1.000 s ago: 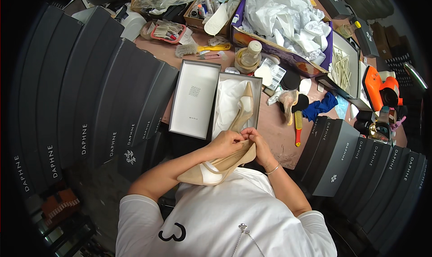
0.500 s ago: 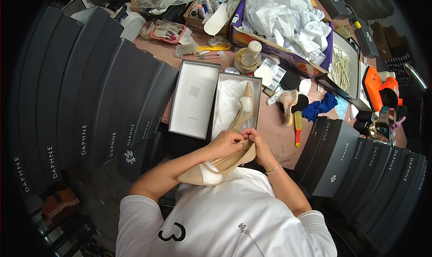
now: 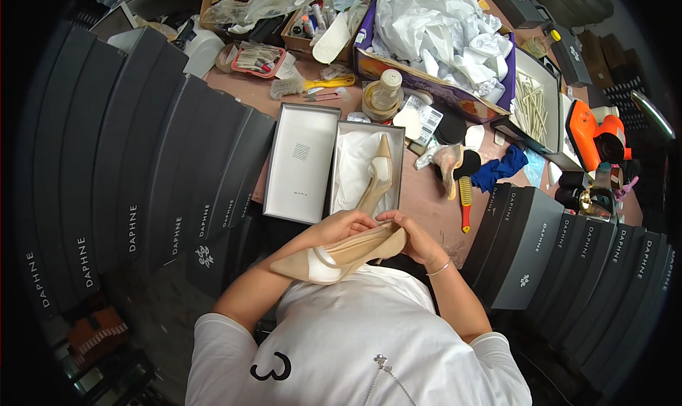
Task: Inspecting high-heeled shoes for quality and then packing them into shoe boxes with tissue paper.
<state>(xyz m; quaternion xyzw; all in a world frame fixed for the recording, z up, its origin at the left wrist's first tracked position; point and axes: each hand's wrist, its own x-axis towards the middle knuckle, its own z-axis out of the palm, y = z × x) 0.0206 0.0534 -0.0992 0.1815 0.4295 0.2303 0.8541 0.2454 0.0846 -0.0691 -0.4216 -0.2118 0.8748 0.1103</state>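
Observation:
A beige pointed-toe pump (image 3: 361,260) with a white panel near the toe is held in front of my chest, its toe pointing left. My right hand (image 3: 418,244) is closed around its heel end, the fingertips behind the shoe's back. Along the shoe's far side is my left hand (image 3: 344,225), its fingers loosely extended and apart near the opening; its thumb is hidden. A matching pump (image 3: 379,175) lies on white tissue in the open shoebox (image 3: 401,147) just beyond my hands, toe pointing away.
The box lid (image 3: 302,161) lies left of the shoebox. Stacks of dark shoeboxes (image 3: 163,164) rise on both sides. Behind are a tape roll (image 3: 381,102), a yellow-handled brush (image 3: 312,84) and a carton of crumpled paper (image 3: 433,88). A red-handled brush (image 3: 465,206) and blue cloth (image 3: 501,168) lie right.
The pump in my hands has risen slightly and shifted left. My left fingers have loosened from a pinch beside my right fingertips. The background has shifted a little with the head view.

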